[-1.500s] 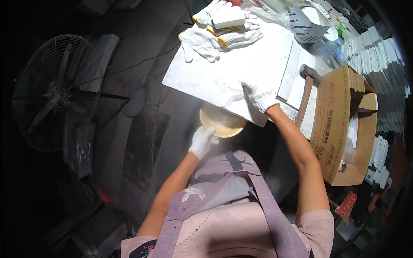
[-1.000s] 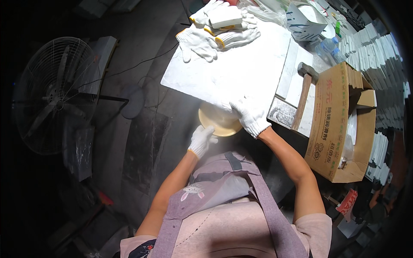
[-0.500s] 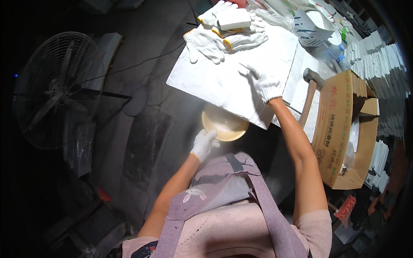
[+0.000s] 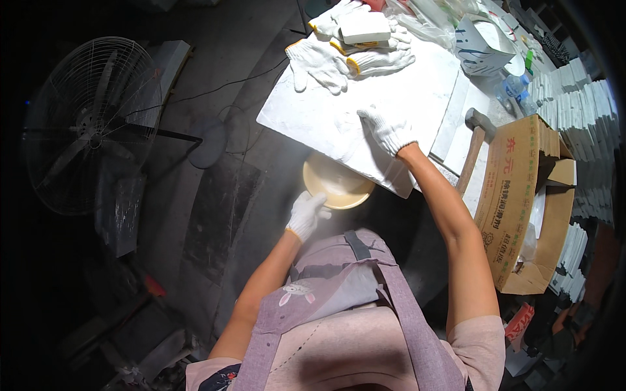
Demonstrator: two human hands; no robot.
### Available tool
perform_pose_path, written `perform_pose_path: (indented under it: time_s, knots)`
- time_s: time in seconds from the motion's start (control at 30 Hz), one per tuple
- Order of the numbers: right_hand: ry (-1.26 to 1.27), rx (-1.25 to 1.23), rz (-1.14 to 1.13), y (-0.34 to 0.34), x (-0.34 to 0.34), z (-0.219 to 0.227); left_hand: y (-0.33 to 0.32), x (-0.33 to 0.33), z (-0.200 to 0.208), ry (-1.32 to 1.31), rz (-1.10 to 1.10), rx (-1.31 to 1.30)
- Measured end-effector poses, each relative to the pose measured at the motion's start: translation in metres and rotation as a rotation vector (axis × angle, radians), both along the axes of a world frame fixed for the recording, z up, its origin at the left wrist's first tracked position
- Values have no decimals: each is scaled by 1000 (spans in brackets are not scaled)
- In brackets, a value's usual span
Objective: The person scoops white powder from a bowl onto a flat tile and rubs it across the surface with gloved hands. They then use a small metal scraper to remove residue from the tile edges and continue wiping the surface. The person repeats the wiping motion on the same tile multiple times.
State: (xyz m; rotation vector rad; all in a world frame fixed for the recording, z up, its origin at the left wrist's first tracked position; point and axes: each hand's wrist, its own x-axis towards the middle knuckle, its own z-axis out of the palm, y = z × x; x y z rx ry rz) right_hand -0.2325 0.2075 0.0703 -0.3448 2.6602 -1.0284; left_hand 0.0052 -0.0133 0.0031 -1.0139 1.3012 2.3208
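Because its far side sits beneath the overhanging near edge of the white slab [image 4: 417,94], the cream bowl [image 4: 339,186] seems placed to catch whatever falls from there; its inside looks pale and dusty. The left hand [image 4: 308,214], gloved, grips the bowl's near rim, fingers closed on it, likely because nothing visible supports the bowl from below. Over the slab, near its closest corner, the right hand [image 4: 386,129] reaches with gloved fingers together and loosely bent; I cannot tell whether anything lies under them. Toward the slab's far left corner, spare gloves [image 4: 319,68] lie heaped, a white block [image 4: 365,28] on top, perhaps as a weight. Past the slab's right edge, a hammer [image 4: 471,156] lies with its handle toward the person, which would suit easy reach, and beside it stands an open cardboard box [image 4: 512,202], near clear bottles [image 4: 513,88].
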Motion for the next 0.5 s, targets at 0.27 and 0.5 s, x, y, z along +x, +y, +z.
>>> perform_pose_path:
  time_s: [0.27,0.5]
  knots:
    - [214,82,198,4,51,2,0,1,-1,-5,22,13]
    - [347,289,440,6,77,4,-1,-1,-2,-4,0,22]
